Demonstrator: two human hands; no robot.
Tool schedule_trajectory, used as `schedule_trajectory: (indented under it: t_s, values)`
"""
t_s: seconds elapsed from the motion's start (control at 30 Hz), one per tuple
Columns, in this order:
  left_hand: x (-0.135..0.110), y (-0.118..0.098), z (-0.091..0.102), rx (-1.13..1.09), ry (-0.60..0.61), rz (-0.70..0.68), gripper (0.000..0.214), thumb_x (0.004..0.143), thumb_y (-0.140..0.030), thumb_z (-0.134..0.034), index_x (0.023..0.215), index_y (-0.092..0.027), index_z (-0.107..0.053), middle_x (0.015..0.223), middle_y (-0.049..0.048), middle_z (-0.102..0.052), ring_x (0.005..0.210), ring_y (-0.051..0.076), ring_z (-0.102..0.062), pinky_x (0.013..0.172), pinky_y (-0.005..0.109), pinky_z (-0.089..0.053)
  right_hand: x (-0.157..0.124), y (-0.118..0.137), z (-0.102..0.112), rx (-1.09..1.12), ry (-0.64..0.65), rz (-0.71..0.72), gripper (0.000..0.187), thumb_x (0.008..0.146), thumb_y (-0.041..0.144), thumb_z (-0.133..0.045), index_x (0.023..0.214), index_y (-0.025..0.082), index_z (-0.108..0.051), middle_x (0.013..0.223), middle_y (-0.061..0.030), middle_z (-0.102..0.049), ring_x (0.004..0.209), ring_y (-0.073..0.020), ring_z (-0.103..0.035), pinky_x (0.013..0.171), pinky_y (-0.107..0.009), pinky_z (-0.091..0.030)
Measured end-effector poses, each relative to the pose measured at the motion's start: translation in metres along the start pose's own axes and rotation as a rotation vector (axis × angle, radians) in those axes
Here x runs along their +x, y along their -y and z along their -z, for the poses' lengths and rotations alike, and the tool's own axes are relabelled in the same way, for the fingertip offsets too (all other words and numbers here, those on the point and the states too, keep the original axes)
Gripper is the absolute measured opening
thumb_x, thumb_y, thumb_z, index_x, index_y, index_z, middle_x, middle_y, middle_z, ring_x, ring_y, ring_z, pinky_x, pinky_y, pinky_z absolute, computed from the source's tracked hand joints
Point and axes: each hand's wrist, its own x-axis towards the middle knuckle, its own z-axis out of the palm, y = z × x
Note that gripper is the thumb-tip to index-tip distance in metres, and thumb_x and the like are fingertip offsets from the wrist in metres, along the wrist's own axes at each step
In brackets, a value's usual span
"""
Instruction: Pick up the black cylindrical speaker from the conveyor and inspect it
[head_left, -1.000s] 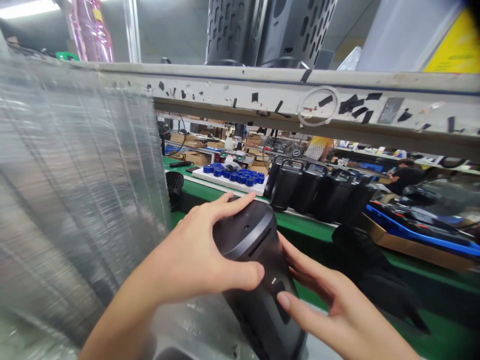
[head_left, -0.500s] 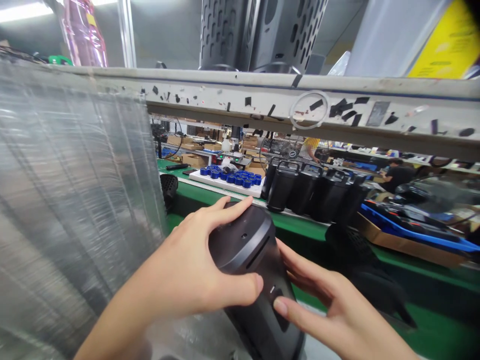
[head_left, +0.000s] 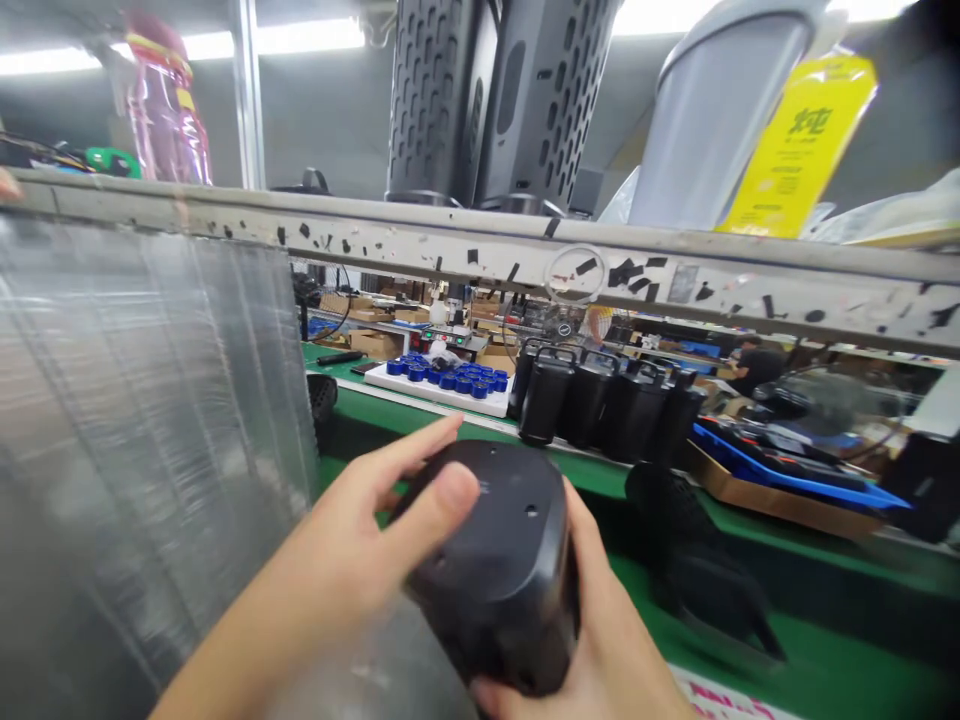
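A black casing (head_left: 491,560), rounded and boxy, is tilted in front of me with its flat end face up; small screw holes show in that face. My right hand (head_left: 600,610) wraps round its right side, with the thumb low at the near side. Against the left side of the casing is my left hand (head_left: 375,525), its thumb lying over the edge of the end face and its fingers along the far left side, partly hidden. The lower part of the casing is out of sight and somewhat blurred.
Beyond a green conveyor belt (head_left: 810,610) stand several black casings with handles (head_left: 547,395) and a white tray (head_left: 379,377) of blue round parts. A blue tray (head_left: 787,470) sits right. Clear plastic sheeting (head_left: 150,430) hangs left; a shelf edge (head_left: 360,225) crosses above.
The casing has been turned so its end face shows instead of its slotted side. My right hand has moved down round it, and my left thumb has shifted onto the end face. The view has tilted up.
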Motion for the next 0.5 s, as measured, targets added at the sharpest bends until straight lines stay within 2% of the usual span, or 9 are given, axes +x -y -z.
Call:
schedule_trajectory:
  t_s: [0.07,0.13,0.2,0.27,0.33,0.4,0.43,0.5]
  values:
    - [0.009,0.006,-0.003,-0.252,0.064,0.04,0.085,0.072,-0.069,-0.071,0.138,-0.018,-0.056,0.137,0.0136,-0.061,0.131,0.037,-0.053,0.118,0.05,-0.033,-0.002,0.007,0.017,0.042,-0.035,0.025,0.111,0.07,0.03,-0.075,0.155,0.029,-0.005,0.156,-0.0086,-0.031,0.141,-0.0316,-0.034,0.116,-0.044,-0.034]
    - [0.013,0.013,-0.011,-0.447,0.131,0.13,0.092,0.07,-0.071,-0.07,0.14,-0.014,-0.053,0.137,0.0137,-0.062,0.131,0.038,-0.053,0.116,0.048,-0.038,-0.006,0.003,0.029,0.065,-0.059,0.071,0.108,0.075,0.034,-0.075,0.157,0.028,-0.005,0.156,-0.0101,-0.031,0.14,-0.0345,-0.035,0.115,-0.044,-0.037]
    - [0.011,0.018,-0.02,-0.534,0.177,0.222,0.086,0.073,-0.071,-0.063,0.135,-0.013,-0.059,0.125,0.0125,-0.069,0.125,0.041,-0.058,0.108,0.051,-0.047,-0.01,-0.011,0.033,0.068,-0.061,0.087,0.103,0.08,0.037,-0.074,0.158,0.032,-0.008,0.156,-0.0083,-0.033,0.138,-0.0377,-0.038,0.111,-0.044,-0.043]
    - [0.007,0.021,-0.025,-0.515,0.172,0.258,0.076,0.072,-0.062,-0.063,0.129,-0.012,-0.065,0.11,0.0108,-0.076,0.116,0.043,-0.064,0.097,0.053,-0.055,-0.009,-0.029,0.031,0.041,-0.082,0.061,0.101,0.079,0.039,-0.077,0.157,0.04,-0.012,0.154,-0.0034,-0.036,0.136,-0.0402,-0.038,0.106,-0.046,-0.049]
    - [0.002,0.021,-0.028,-0.449,0.138,0.243,0.069,0.068,-0.052,-0.066,0.124,-0.013,-0.068,0.102,0.0084,-0.078,0.112,0.043,-0.065,0.094,0.052,-0.057,-0.005,-0.043,0.025,0.025,-0.089,0.025,0.112,0.071,0.044,-0.085,0.156,0.044,-0.013,0.151,-0.0019,-0.041,0.133,-0.0432,-0.041,0.099,-0.047,-0.054]
    - [-0.004,0.021,-0.031,-0.42,0.101,0.185,0.066,0.066,-0.046,-0.068,0.124,-0.015,-0.068,0.102,0.0058,-0.078,0.115,0.042,-0.064,0.099,0.05,-0.056,-0.001,-0.05,0.017,0.068,-0.112,0.004,0.116,0.069,0.051,-0.087,0.156,0.043,-0.01,0.149,-0.0032,-0.044,0.128,-0.0434,-0.046,0.093,-0.045,-0.057]
    - [-0.008,0.021,-0.033,-0.43,0.089,0.141,0.066,0.067,-0.047,-0.068,0.126,-0.017,-0.066,0.104,0.0049,-0.078,0.117,0.042,-0.063,0.101,0.05,-0.054,-0.001,-0.05,0.013,0.101,-0.137,0.003,0.112,0.074,0.055,-0.082,0.156,0.042,-0.008,0.149,-0.0039,-0.044,0.126,-0.042,-0.05,0.091,-0.044,-0.058]
    - [-0.016,0.019,-0.039,-0.467,0.08,0.064,0.068,0.072,-0.052,-0.066,0.133,-0.021,-0.06,0.11,0.0045,-0.076,0.118,0.04,-0.063,0.104,0.049,-0.053,-0.004,-0.045,0.008,0.141,-0.204,0.015,0.089,0.09,0.059,-0.062,0.157,0.041,-0.007,0.149,-0.0039,-0.045,0.123,-0.0374,-0.055,0.09,-0.04,-0.059]
